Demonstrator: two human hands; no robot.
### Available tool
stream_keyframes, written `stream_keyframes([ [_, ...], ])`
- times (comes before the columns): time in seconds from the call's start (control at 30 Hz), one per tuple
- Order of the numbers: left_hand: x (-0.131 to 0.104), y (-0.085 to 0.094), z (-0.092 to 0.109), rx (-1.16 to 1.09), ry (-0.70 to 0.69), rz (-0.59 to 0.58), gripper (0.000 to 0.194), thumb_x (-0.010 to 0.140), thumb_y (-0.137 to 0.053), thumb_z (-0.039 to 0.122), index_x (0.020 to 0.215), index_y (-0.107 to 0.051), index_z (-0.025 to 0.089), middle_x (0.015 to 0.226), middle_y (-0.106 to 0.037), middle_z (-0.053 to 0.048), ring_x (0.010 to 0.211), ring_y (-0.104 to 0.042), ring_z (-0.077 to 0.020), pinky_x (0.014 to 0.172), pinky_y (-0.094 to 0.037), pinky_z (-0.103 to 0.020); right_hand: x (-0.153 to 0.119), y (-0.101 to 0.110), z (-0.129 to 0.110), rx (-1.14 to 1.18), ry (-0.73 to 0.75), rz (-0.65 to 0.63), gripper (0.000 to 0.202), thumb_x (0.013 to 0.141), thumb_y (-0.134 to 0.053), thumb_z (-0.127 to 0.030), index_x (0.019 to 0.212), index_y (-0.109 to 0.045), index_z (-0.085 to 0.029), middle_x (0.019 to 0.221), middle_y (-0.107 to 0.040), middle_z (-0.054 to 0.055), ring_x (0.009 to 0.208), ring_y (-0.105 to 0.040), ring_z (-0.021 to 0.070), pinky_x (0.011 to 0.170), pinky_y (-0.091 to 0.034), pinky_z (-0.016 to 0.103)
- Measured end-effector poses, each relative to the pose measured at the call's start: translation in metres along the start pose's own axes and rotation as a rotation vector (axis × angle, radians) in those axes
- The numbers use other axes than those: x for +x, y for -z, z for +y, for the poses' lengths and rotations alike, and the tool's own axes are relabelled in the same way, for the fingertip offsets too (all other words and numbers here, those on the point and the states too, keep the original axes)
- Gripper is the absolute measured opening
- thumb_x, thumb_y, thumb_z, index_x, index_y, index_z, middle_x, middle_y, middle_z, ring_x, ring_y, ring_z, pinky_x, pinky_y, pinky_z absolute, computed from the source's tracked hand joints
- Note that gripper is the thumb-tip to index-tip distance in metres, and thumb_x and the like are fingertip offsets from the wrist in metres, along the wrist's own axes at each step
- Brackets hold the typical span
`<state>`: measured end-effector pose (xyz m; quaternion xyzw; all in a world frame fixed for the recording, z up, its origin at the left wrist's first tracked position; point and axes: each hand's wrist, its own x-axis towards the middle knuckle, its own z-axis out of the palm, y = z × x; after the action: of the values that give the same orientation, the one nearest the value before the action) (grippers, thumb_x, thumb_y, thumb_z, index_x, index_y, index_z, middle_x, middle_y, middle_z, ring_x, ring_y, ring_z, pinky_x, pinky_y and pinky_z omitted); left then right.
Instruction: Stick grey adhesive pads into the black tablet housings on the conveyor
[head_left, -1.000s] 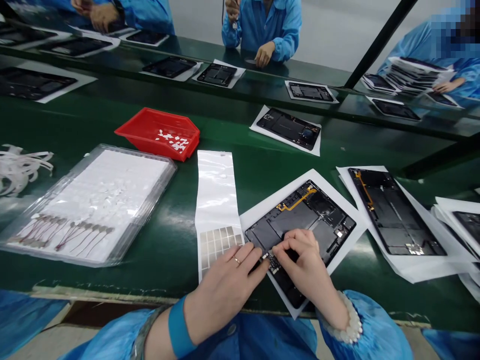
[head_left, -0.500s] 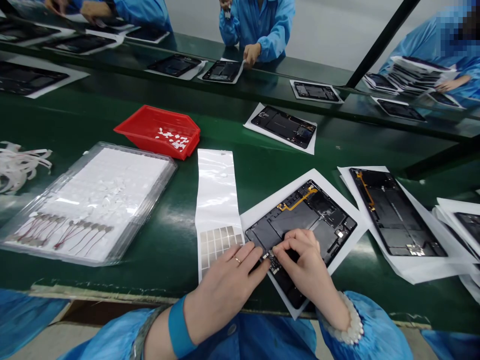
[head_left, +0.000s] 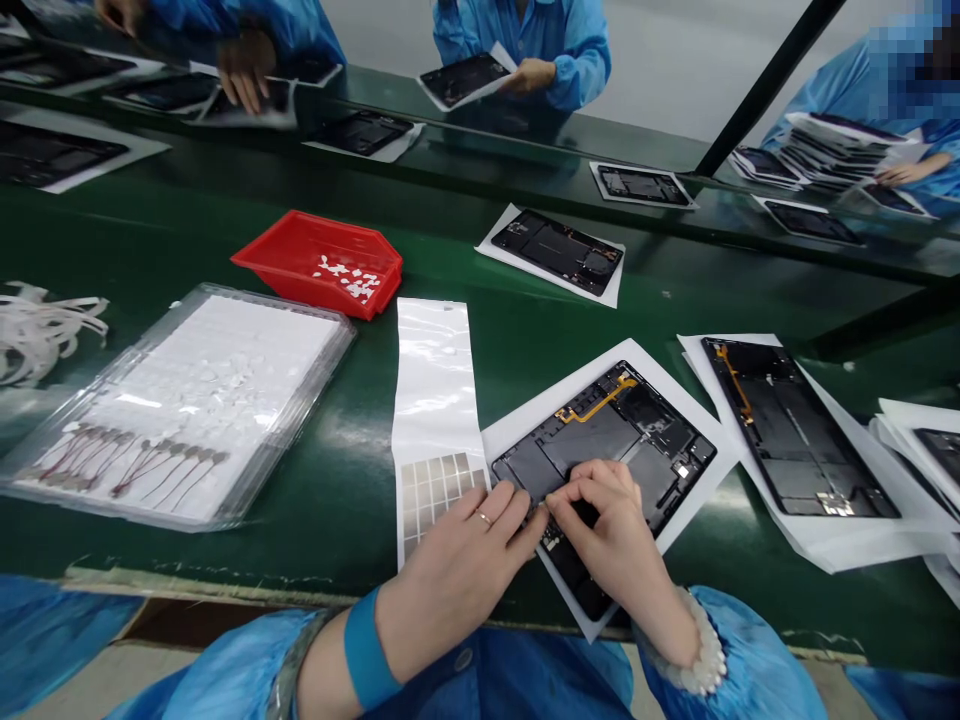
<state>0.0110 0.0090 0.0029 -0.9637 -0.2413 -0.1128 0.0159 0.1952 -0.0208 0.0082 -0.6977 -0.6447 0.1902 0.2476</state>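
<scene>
Now our left hand [head_left: 457, 570] presses flat on open black tablet chassis [head_left: 600, 450], which lies on white sheet on green belt; right hand [head_left: 611, 530] pinches small part there. Risk: slip misplaces part or snags orange flex cable [head_left: 596, 405].

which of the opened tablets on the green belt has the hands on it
The nearest opened tablet, on white paper: left hand and right hand rest on its near edge. The tablet to its right and the far one lie untouched.
</scene>
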Motion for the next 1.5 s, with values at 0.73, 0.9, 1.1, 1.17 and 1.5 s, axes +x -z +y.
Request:
stream_keyframes([
  [0.73, 0.014, 0.006, -0.006, -0.010, -0.060, -0.044, 0.027, 0.092, -0.050, 0.022, 0.117, -0.054, 0.013, 0.103, -0.060, -0.008, 0.100, -0.054, -0.0243, 0.081, -0.040, -0.035, 0.014, 0.034, 0.027, -0.071, 0.221, 0.295, 0.020, 0.091, -0.050, -0.028, 0.106, -0.060, -0.019, 0.102, -0.060, 0.010, 0.097, -0.056, 0.0230, 0.087, -0.045, 0.041],
  [0.9, 0.030, 0.006, -0.021, -0.071, -0.110, -0.058, 0.016, 0.093, -0.052, 0.030, 0.102, -0.057, 0.019, 0.102, -0.059, -0.005, 0.096, -0.053, -0.0230, 0.078, -0.039, -0.035, 0.018, 0.036, 0.047, -0.082, 0.232, 0.138, 0.016, 0.092, -0.049, -0.029, 0.100, -0.060, -0.021, 0.098, -0.062, 0.008, 0.093, -0.057, 0.0226, 0.082, -0.047, 0.040],
  [1.1, 0.033, 0.008, -0.025, -0.089, -0.191, -0.045, 0.011, 0.094, -0.051, 0.023, 0.101, -0.058, 0.019, 0.104, -0.060, -0.003, 0.095, -0.052, -0.0203, 0.077, -0.036, -0.033, 0.022, 0.028, 0.052, -0.189, 0.274, 0.099, 0.016, 0.093, -0.048, -0.028, 0.096, -0.060, -0.019, 0.094, -0.061, 0.008, 0.089, -0.055, 0.0225, 0.078, -0.044, 0.039],
  [1.17, 0.032, 0.007, -0.025, -0.086, -0.148, -0.038, 0.016, 0.093, -0.054, 0.032, 0.103, -0.058, 0.020, 0.105, -0.059, -0.003, 0.098, -0.051, -0.0212, 0.077, -0.035, -0.033, 0.022, 0.028, 0.051, -0.193, 0.273, 0.093, 0.015, 0.093, -0.048, -0.027, 0.095, -0.060, -0.018, 0.094, -0.060, 0.007, 0.088, -0.054, 0.0219, 0.077, -0.042, 0.038],
  [1.5, 0.032, 0.007, -0.027, -0.129, -0.095, -0.059, 0.019, 0.090, -0.058, 0.038, 0.100, -0.058, 0.022, 0.113, -0.059, -0.001, 0.102, -0.049, -0.0218, 0.080, -0.032, -0.033, 0.020, 0.030, 0.049, -0.183, 0.253, 0.064, 0.017, 0.094, -0.045, -0.028, 0.095, -0.060, -0.020, 0.092, -0.060, 0.007, 0.086, -0.054, 0.0212, 0.074, -0.040, 0.036],
])
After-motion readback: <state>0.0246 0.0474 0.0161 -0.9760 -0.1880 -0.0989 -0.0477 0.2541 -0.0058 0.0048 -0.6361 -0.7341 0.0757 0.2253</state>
